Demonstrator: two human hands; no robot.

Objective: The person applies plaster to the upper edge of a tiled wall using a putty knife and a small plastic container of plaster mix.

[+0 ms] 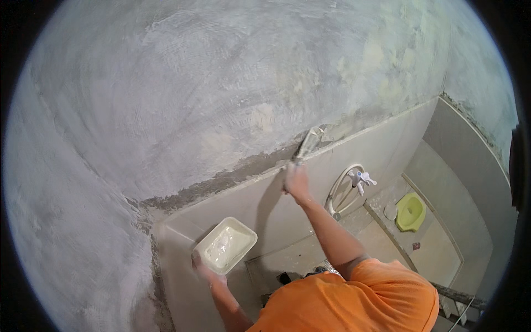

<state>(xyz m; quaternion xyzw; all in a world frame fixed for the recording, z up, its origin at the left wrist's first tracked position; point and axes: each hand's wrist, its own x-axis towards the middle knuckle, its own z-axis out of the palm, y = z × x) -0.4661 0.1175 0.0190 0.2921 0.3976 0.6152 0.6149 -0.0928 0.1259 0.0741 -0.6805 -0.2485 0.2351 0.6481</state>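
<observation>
My left hand (209, 272) grips the side of a white rectangular tub (250, 235), whose mouth faces up. Some wet, creamy white paste (225, 246) lies in the bottom of it. My right hand (297, 181) is closed round the handle of a putty knife (311, 141). Its wide blade, smeared with paste, lies at the rough grey wall (221, 99) just above the top edge of the wall tiles (287, 207). The fingers of my left hand under the tub are partly hidden.
A white tap (360, 180) with a looped white hose (334, 195) juts from the tiles to the right. Beyond it, a yellow-green squat toilet pan (410, 212) is set in a raised floor. A bare, darker strip (207, 185) runs along the wall above the tiles.
</observation>
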